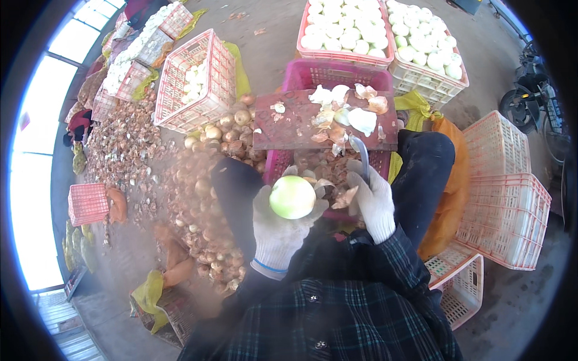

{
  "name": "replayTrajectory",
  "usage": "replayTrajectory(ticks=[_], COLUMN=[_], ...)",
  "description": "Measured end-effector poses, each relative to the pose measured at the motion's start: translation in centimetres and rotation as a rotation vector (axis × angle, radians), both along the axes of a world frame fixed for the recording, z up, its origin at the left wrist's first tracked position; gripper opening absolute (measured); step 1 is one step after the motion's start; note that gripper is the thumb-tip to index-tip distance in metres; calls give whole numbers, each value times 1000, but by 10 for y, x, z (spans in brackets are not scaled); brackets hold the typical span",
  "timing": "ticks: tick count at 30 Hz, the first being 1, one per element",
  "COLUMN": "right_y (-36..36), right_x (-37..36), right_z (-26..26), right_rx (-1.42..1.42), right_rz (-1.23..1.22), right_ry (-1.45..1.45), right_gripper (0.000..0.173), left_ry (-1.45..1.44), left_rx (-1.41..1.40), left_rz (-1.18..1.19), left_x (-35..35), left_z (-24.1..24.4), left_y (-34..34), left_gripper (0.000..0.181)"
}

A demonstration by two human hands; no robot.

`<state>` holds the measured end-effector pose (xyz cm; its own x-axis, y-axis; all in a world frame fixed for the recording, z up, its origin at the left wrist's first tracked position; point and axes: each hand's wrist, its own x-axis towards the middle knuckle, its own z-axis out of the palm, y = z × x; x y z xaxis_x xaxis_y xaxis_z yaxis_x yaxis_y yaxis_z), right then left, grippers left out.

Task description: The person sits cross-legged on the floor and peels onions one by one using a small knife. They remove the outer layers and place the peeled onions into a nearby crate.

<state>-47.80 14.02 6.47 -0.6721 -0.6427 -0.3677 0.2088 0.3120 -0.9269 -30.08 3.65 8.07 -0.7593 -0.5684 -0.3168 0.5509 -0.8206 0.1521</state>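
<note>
In my gloved left hand (282, 230) rests a peeled, pale green onion (292, 197), palm up with the fingers around it. My right hand (372, 198), also in a white knit glove, grips a knife (361, 153) with a curved metal blade pointing away from me. A piece of brown onion skin (345, 197) hangs by the right fingers. Just beyond both hands, a reddish board (282, 128) lies across a magenta plastic crate (338, 74), with white onion layers (362, 121) and skins on it. More skins fill the crate's near part.
Unpeeled onions (230, 135) and skins spread over the floor at left. Crates of peeled onions (345, 27) stand ahead, and another crate (194, 81) stands ahead-left. Stacked crates (501, 216) and an orange mesh sack (445, 189) are at right. A motorbike (528, 90) is parked far right.
</note>
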Motion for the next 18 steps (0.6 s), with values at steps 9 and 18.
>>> replayTrajectory(ticks=[9, 18], right_y=[25, 19], right_x=[38, 48], right_z=[20, -4], right_rx=[154, 212], right_rz=[660, 602], right_ry=[1014, 1112], right_gripper=[24, 24], left_ry=[-276, -875], left_rx=[-30, -823], left_rz=[106, -76], left_x=[-12, -1], left_z=[6, -18], left_y=[3, 0], left_gripper=[46, 59])
